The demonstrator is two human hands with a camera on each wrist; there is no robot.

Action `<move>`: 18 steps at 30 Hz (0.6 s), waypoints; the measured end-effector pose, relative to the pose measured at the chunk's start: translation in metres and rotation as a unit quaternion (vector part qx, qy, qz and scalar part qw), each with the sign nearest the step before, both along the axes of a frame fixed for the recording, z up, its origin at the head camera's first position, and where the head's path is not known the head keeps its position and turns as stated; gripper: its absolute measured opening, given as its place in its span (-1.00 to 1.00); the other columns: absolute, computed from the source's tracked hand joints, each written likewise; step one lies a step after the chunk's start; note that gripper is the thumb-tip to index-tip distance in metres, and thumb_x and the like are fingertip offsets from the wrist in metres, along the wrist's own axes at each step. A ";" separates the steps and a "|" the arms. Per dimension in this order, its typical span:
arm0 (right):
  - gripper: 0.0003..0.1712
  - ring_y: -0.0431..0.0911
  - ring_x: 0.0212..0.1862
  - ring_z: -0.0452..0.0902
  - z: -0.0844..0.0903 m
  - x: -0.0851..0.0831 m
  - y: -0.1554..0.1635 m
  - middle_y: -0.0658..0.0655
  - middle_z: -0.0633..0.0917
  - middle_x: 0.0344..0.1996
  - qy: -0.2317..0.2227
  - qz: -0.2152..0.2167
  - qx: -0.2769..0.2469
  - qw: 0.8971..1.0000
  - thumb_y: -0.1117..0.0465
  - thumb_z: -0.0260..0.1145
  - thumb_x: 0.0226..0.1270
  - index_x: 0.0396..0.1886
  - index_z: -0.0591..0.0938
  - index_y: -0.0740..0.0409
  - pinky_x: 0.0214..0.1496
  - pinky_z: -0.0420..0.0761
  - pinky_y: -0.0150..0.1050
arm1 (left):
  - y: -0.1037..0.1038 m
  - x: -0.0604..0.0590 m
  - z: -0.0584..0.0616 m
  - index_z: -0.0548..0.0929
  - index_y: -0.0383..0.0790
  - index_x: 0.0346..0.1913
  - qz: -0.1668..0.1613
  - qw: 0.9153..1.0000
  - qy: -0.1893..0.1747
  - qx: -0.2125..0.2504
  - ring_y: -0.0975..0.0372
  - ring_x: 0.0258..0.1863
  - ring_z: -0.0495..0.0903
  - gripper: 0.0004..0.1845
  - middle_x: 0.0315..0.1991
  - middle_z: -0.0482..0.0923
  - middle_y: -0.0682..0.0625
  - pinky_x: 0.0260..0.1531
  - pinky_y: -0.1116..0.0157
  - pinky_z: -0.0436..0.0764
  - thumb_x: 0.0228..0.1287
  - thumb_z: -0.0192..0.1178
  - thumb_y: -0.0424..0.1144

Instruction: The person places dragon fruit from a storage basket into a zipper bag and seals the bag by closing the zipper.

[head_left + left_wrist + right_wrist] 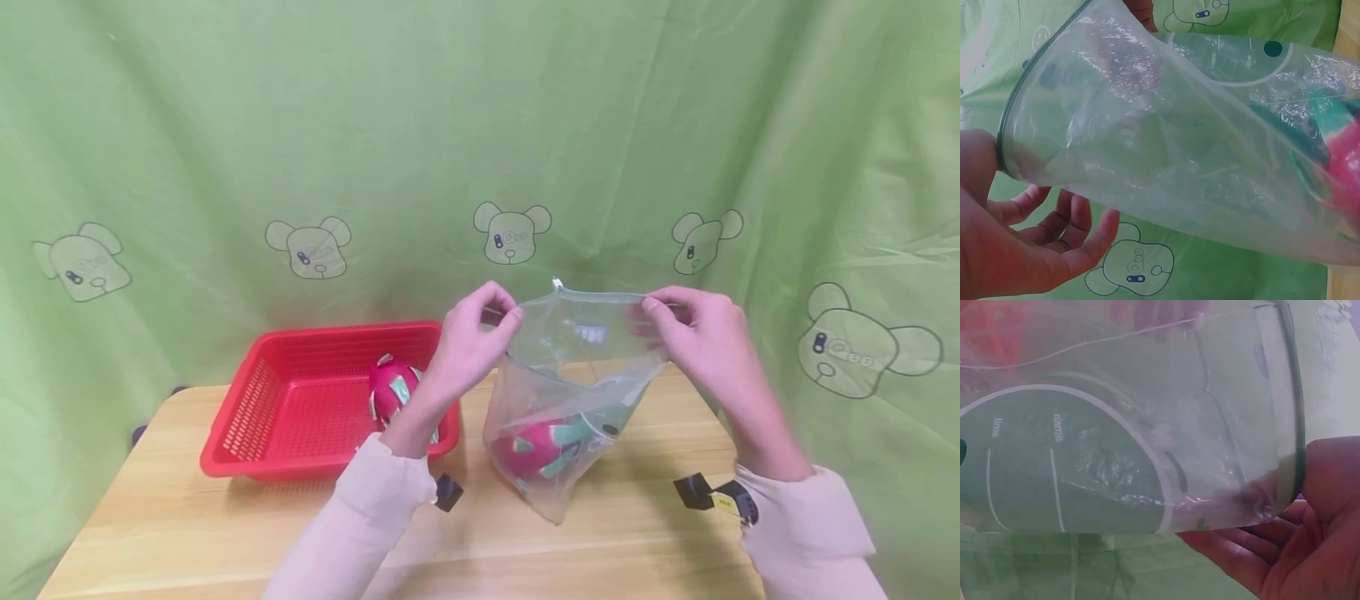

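A clear zip bag [570, 392] stands on the wooden table [187, 533], its mouth held up and spread. My left hand [476, 329] pinches the bag's top edge on the left; my right hand [686, 321] pinches it on the right. A pink dragon fruit [528, 450] lies at the bottom of the bag. In the left wrist view the bag [1166, 144] fills the frame, with the fruit [1341, 169] at its far end and my thumb on the rim. The right wrist view shows the bag's printed label [1066, 462] and zip strip.
A red plastic basket [300, 408] sits at the table's left, holding another dragon fruit [393, 387]. A green cloth with bear prints [510, 233] hangs behind the table. Bare table lies in front of the bag.
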State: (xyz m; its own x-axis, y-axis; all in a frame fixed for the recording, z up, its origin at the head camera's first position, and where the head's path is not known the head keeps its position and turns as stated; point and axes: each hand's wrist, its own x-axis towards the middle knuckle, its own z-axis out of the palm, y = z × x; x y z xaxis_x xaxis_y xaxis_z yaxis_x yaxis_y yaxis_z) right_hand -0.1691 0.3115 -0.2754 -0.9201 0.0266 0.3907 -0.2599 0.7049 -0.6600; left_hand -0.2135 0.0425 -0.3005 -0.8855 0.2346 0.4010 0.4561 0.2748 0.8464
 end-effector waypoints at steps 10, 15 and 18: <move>-0.60 -0.28 -0.34 0.73 -0.011 -0.002 -0.009 0.25 0.78 -0.05 0.044 -0.034 -0.093 0.994 0.09 0.13 0.62 0.13 0.68 0.30 -0.34 0.70 -0.41 | -0.005 0.007 -0.001 0.62 -0.08 -0.07 -0.043 0.999 0.002 -0.020 0.15 0.03 0.64 -0.92 -0.07 0.64 0.07 -0.12 0.21 0.69 0.47 0.19 -0.23; -0.68 -0.25 -0.24 0.73 -0.021 -0.006 -0.012 -0.11 0.81 -0.20 0.072 -0.032 -0.198 0.977 0.17 0.24 0.56 0.09 0.71 0.29 -0.19 0.68 -0.48 | -0.008 0.005 -0.001 0.68 -0.16 -0.13 -0.032 0.999 0.015 -0.001 0.14 -0.03 0.68 -0.92 -0.14 0.66 0.03 -0.18 0.25 0.72 0.45 0.18 -0.31; -0.69 -0.25 -0.08 0.70 -0.026 -0.007 -0.013 -0.12 0.80 -0.14 0.078 0.008 -0.251 0.965 0.21 0.27 0.54 0.14 0.69 0.27 -0.02 0.62 -0.52 | -0.009 0.004 -0.002 0.69 -0.18 -0.15 -0.014 1.000 0.016 0.020 0.17 -0.09 0.69 -0.92 -0.16 0.66 0.02 -0.21 0.26 0.71 0.44 0.18 -0.34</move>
State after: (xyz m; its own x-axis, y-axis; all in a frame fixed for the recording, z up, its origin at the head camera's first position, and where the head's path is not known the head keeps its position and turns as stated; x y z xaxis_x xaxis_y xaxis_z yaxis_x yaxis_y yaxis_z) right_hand -0.1758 0.2980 -0.3015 -0.8533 0.2356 0.4651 -0.3909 0.3012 -0.8698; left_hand -0.2098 0.0335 -0.3020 -0.8653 0.2426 0.4386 0.4903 0.2279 0.8412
